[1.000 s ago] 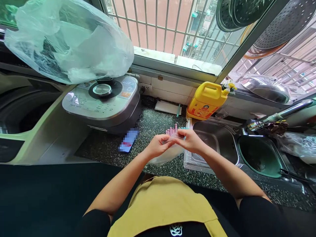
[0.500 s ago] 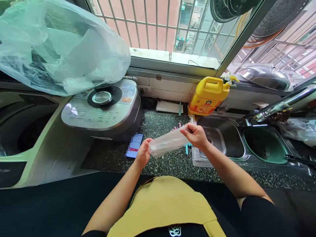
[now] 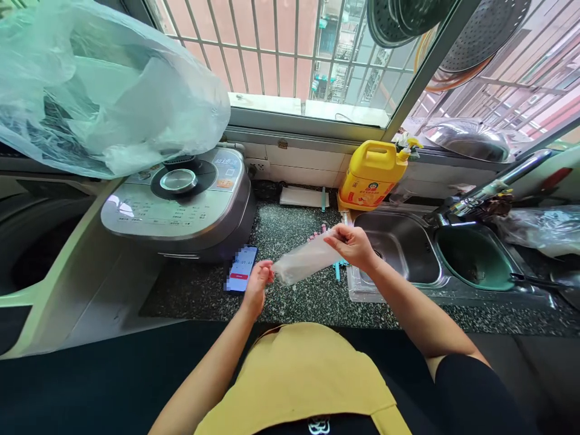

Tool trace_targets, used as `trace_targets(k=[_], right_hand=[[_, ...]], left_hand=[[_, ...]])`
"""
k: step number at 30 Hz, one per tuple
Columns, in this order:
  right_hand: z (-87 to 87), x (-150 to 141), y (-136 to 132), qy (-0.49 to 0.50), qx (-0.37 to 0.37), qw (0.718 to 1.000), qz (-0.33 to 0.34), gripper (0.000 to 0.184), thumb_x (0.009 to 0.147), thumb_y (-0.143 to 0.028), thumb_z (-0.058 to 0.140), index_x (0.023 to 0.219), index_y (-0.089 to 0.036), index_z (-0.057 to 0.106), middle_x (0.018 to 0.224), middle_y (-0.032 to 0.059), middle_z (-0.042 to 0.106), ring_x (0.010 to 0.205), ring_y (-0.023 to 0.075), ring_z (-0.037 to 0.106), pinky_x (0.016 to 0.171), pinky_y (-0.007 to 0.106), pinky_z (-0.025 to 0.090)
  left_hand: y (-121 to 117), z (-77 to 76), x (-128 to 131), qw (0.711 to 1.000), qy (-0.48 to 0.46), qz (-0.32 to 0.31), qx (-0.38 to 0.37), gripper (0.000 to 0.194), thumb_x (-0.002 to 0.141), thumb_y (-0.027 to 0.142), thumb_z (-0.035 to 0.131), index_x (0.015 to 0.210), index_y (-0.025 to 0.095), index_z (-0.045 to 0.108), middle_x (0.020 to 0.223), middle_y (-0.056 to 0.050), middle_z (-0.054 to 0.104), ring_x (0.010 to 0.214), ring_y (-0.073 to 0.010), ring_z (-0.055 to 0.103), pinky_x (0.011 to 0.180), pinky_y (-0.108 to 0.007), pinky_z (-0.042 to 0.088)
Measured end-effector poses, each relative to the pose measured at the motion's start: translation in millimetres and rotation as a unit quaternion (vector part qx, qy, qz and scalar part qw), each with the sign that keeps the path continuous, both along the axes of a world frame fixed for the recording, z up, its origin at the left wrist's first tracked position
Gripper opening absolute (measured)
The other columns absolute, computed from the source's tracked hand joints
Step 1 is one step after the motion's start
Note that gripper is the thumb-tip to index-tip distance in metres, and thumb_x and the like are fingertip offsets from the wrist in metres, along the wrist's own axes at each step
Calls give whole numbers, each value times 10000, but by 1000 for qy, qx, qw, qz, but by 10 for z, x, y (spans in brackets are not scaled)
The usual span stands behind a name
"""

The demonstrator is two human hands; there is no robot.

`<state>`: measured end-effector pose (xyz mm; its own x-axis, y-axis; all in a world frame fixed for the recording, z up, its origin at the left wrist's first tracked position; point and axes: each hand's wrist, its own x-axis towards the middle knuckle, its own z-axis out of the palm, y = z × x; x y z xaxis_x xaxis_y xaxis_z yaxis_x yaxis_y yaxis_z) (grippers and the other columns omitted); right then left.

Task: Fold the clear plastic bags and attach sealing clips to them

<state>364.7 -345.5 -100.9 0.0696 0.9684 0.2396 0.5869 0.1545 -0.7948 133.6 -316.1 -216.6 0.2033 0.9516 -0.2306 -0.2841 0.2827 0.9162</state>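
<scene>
A clear plastic bag [image 3: 304, 262] is stretched between my two hands above the counter. My left hand [image 3: 257, 284] pinches its lower left end, and my right hand [image 3: 352, 244] grips its upper right end. The bag looks flat and folded long; whether anything lies inside I cannot make out. Behind it, partly hidden by the bag and my right hand, lie several pink sticks [image 3: 316, 233]. Blue sticks [image 3: 338, 269] lie just below my right hand, near the sink's edge. A phone [image 3: 240, 269] with a timer on its screen lies to the left of my left hand.
A rice cooker [image 3: 179, 202] stands on the left of the speckled counter [image 3: 290, 305], with a big plastic bag [image 3: 136, 103] above it. A yellow jug [image 3: 374, 175] stands by the sink [image 3: 399, 241], which holds a green basin [image 3: 473, 257]. A white slab [image 3: 301, 196] lies at the wall.
My hands have moved apart from being close together, drawing the plastic bag out lengthwise between them. In the last half second the bag has flattened slightly, and the view has shifted a little.
</scene>
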Motion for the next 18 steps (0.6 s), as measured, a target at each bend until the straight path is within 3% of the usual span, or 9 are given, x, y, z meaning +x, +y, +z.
trace_targets(k=[2,4,6,7,8,10,13,18], right_hand=[[21,7,11,-9,-21,998,57,383,778,-455,559,558,-201,374,521,-65,304,489,72,246,468,233,221],[24,-8,36,-19,-45,992,114,411,774,-459,564,539,-198,351,517,-66,306,491,69,248,473,228,221],[10,-28,61,-24,-59,988,144,411,773,-481,567,546,-192,383,517,-64,326,498,71,270,483,226,236],[-7,-35,67,-17,-60,988,144,397,762,-507,574,575,-189,427,525,-62,345,503,74,289,488,225,249],[-35,-41,64,1,-56,990,133,389,745,-545,580,629,-187,481,546,-55,380,515,80,320,497,224,272],[-144,-64,28,64,-38,993,88,468,689,-641,584,794,-185,563,652,-17,489,587,105,422,538,228,346],[-460,-172,-103,154,-36,987,30,612,616,-710,598,916,-176,597,826,48,594,732,157,526,628,260,432],[-1041,-449,-336,177,-81,981,-7,393,775,-516,558,630,-154,606,608,29,597,586,131,508,586,261,427]], left_hand=[[113,151,17,990,40,24,134,603,557,588,729,1003,201,604,922,-45,626,873,-168,571,772,-264,436],[197,375,127,969,62,-88,225,681,491,521,796,1071,217,610,1104,-77,611,1100,-241,509,939,-314,371],[235,585,301,948,67,-204,234,610,467,464,824,989,197,654,1049,-76,632,1058,-260,530,911,-318,388],[237,660,393,941,65,-260,205,497,498,463,810,878,172,675,918,-63,653,926,-238,575,828,-306,421],[230,710,476,943,61,-279,171,423,549,485,776,789,153,672,801,-47,645,796,-204,582,741,-289,435],[200,740,596,959,38,-260,105,408,599,524,728,676,134,637,637,-7,584,600,-130,520,601,-247,410],[161,681,654,984,-13,-172,51,437,566,538,743,677,136,611,607,20,557,544,-91,470,553,-220,397],[193,575,636,994,-29,-89,64,411,567,501,757,619,143,563,569,44,503,539,-69,427,534,-183,377]])
